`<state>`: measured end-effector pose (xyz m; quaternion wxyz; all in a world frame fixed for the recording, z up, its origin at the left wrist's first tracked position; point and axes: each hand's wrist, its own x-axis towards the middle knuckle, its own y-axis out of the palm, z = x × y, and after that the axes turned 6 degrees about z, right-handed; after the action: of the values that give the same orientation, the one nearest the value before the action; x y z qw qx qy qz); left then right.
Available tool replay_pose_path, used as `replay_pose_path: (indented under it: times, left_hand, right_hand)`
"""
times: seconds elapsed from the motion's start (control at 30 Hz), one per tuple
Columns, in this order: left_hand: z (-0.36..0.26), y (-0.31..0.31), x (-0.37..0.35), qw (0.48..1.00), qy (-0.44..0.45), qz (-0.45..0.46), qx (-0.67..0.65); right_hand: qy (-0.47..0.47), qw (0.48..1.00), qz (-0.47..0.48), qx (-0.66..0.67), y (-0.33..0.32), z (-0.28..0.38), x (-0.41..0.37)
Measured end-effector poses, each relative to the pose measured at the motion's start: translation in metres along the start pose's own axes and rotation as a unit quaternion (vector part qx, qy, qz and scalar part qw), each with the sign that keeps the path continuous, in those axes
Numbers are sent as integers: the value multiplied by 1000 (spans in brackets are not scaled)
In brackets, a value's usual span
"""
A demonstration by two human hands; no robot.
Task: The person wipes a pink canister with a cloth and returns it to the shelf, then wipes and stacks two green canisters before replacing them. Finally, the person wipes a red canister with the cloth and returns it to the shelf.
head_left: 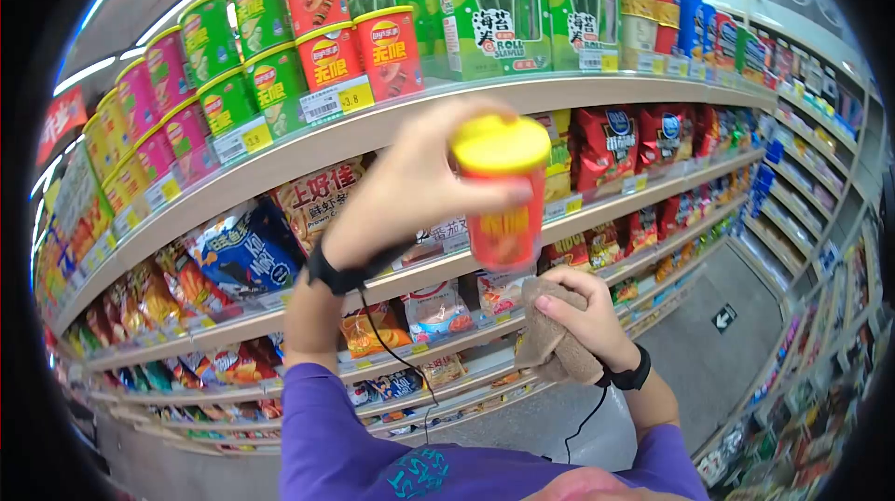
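Wrapped around a red snack canister with a yellow lid, my left hand is lifted in front of the shelves. The canister is slightly blurred and nearly upright. Lower and to the right, my right hand grips a folded brown cloth, with the thumb pressed on top of it. The canister's base is just above the cloth. On the upper shelf behind my left hand stand similar red canisters, stacked beside green canisters.
Green seaweed roll boxes fill the middle of the upper shelf. Bagged snacks line the tiers below. Cables hang from black bands on both wrists. A grey floor with an arrow sign runs along the right.
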<state>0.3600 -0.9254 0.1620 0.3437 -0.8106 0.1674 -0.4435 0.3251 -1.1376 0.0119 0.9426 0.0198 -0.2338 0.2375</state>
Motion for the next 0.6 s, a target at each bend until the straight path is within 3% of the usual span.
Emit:
replay_pose_path:
  times: [0.1, 0.17, 0.23, 0.37, 0.43, 0.47, 0.53, 0.57, 0.6]
  left_hand:
    - [-15, -48, 42, 988, -53, -71, 126]
    - [-14, -92, 72, 983, -89, -66, 149]
    - [-52, -107, 99, 960, -143, -71, 232]
    - [-50, -128, 133, 930, -118, -123, 325]
    - [-39, -141, 150, 838, -116, -127, 518]
    - [-25, -158, 162, 837, -115, -126, 520]
    - [0, -188, 176, 627, 58, 40, 776]
    - [-4, -184, 175, 627, 59, 41, 776]
    - [-7, -179, 176, 642, -28, 38, 765]
  right_hand:
    - [-11, 998, 55, 10, -17, 13, 21]
    - [-14, 996, 78, 28, -20, 19, 33]
    - [-49, 993, 104, 18, -18, 18, 41]
    - [-94, 985, 147, -11, -9, 18, 48]
    - [-79, 984, 161, 19, -6, 23, 51]
    - [-90, 982, 164, 13, -5, 24, 52]
    - [-101, 981, 166, 7, -4, 25, 54]
    - [-101, 981, 168, 7, -4, 25, 54]
    - [-100, 980, 170, 7, -4, 25, 54]
